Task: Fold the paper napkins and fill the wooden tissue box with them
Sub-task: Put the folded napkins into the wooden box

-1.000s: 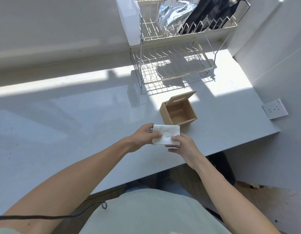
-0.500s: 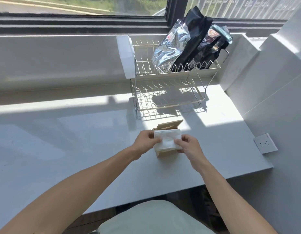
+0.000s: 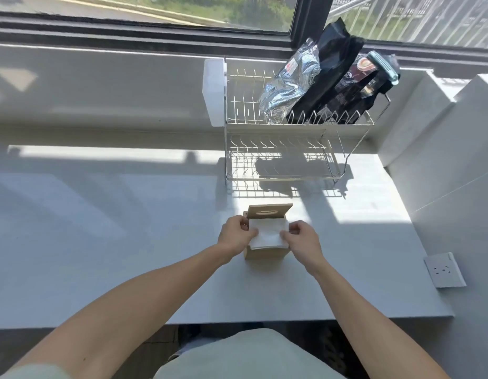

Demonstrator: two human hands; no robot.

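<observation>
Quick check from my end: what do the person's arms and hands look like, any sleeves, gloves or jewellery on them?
Both forearms are bare down to the wrists. The left hand and right hand wear no gloves, and no rings, watch or bracelet show. A pale greenish short sleeve shows at the left upper arm. No cables or markings are visible.

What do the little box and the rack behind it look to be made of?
The box looks like pale, matte wood: a flat tan panel lid with a slot. The rack looks like shiny metal wire: thin bright rods that glint in the sun.
</observation>
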